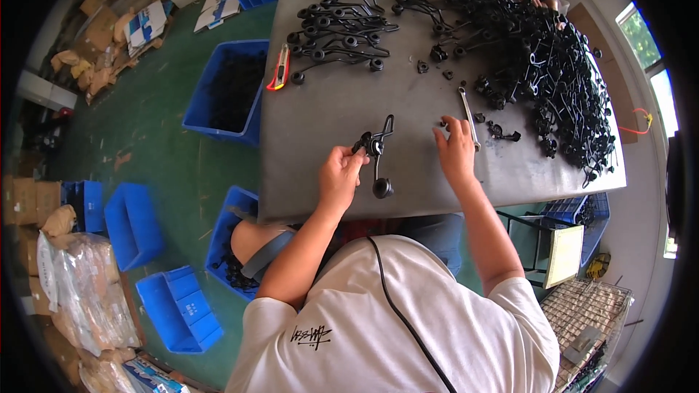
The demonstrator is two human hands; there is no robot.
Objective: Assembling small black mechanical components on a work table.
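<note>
Left hand (341,175) around black wire bracket (376,151).

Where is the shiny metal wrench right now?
In the head view the wrench lies on the grey table, just right of the right hand fingertips, with the big pile of black parts further right.

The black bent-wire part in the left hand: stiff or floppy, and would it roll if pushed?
The wire part likely stays stiff: it keeps its bends while the left hand holds one end. Its round knob might roll slightly, but the bent arms probably stop it.
</note>
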